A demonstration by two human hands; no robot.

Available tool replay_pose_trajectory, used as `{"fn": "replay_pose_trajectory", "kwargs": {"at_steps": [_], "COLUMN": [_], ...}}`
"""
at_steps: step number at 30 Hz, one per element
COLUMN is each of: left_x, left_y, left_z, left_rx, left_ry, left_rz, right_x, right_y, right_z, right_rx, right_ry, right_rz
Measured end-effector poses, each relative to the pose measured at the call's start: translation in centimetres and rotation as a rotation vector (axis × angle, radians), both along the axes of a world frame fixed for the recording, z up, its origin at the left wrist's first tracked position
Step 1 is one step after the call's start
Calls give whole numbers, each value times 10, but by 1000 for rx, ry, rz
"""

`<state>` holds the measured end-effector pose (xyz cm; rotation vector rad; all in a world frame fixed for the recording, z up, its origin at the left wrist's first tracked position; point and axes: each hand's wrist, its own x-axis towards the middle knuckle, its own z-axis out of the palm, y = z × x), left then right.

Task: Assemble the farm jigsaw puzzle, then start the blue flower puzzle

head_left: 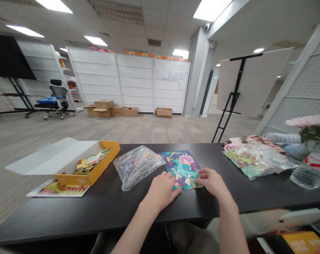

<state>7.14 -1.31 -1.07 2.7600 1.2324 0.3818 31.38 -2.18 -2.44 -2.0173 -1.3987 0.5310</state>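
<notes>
A colourful jigsaw puzzle (185,158) with a teal dinosaur, a white rabbit and a purple shape lies flat on the black table in front of me. My left hand (162,188) rests at its lower left edge, fingers lying over the border and thumb apart along the bottom. At the right edge, my right hand (212,180) has its bent thumb and fingertips closed on the puzzle's border. Just left of the puzzle, touching or nearly touching it, is a clear plastic bag (138,164) with colourful contents blurred by glare.
An open yellow box (88,178) with cardboard pieces (92,162) stands at the left, partly over a printed sheet (59,188). Toward the right lie a plastic-wrapped colourful pack (250,160), folded cloths (282,138) and a clear bottle (309,173) beside pink flowers (308,121).
</notes>
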Motion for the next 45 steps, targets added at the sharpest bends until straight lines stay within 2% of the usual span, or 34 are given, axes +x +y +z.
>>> {"fn": "replay_pose_trajectory", "kwargs": {"at_steps": [6,11,16,22,28,32,38,45], "left_x": [0,0,0,-6,-9,-8,-9,-9], "left_y": [-1,-1,0,1,0,-1,0,-3], "left_z": [-1,0,1,-1,-1,-1,0,-1], "left_rx": [-8,-25,-19,-15,-32,-31,-30,-32], "left_ry": [-9,5,7,-9,-18,-13,-11,-14], "left_rz": [15,17,15,6,7,5,-2,-5], "right_x": [8,9,11,11,5,2,-3,-4], "right_y": [8,11,9,5,1,-3,3,7], "right_z": [-18,-24,-20,-11,-3,0,-4,-7], "right_rx": [80,74,-11,54,53,36,-43,-61], "right_ry": [137,182,250,324,460,464,262,298], "right_rz": [95,113,110,173,223,292,179,109]}}
